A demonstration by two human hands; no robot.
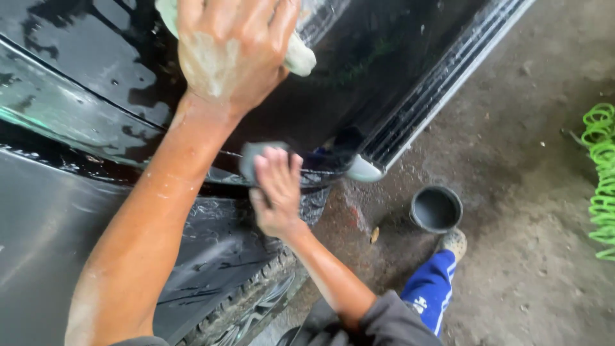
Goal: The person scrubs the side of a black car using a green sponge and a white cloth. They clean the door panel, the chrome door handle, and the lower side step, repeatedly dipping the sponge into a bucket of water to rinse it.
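My left hand point(230, 51) lies soapy and flat on a pale green cloth point(300, 59), pressing it against the wet black car panel point(96, 70) near the top of the view. Lower down, my right hand point(277, 195) grips a grey sponge point(251, 157) against the edge of the wheel arch point(320, 176). The cloth is mostly hidden under my left hand. A tyre point(256, 301) shows below the arch.
A side step with a silver edge point(442, 77) runs up to the right. A small dark bucket point(435, 209) stands on the dirty concrete floor point(525, 192). My foot and blue trouser leg point(435, 282) are beside it. A green coiled hose point(601, 173) hangs at the right edge.
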